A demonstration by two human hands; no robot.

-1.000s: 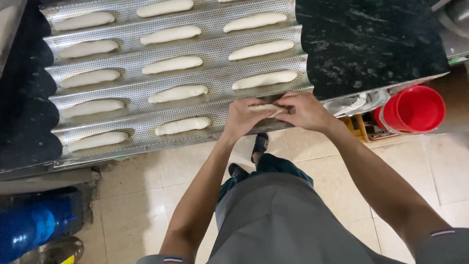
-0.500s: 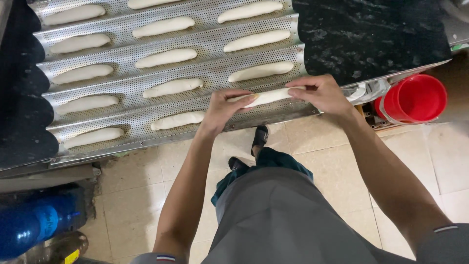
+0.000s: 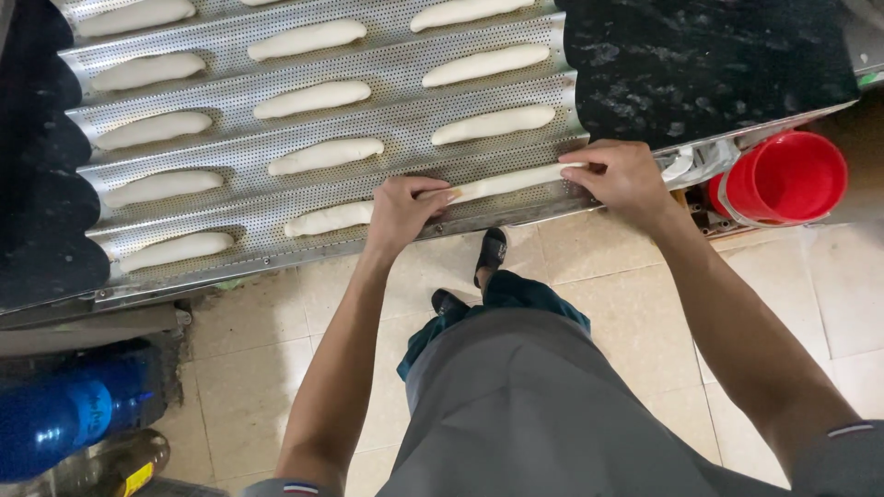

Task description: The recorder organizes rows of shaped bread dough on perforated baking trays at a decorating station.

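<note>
A long thin strip of pale dough [image 3: 506, 182] lies in the nearest groove of a perforated, corrugated metal baking tray [image 3: 414, 78]. My left hand [image 3: 401, 210] pinches its left end and my right hand [image 3: 626, 179] holds its right end, stretched apart along the groove. Several other dough pieces, such as one [image 3: 330, 219] just left of my left hand, lie in the tray's grooves in three columns.
The tray rests on a dark speckled counter [image 3: 718, 60]. A red bucket [image 3: 783, 179] stands under the counter at right. A blue water bottle [image 3: 64, 414] stands at lower left. Beige floor tiles [image 3: 276, 331] and my shoes [image 3: 493, 248] show below.
My hands were together at the tray's near edge holding a short dough piece; they have moved apart, stretching it long and laying it in the nearest groove.
</note>
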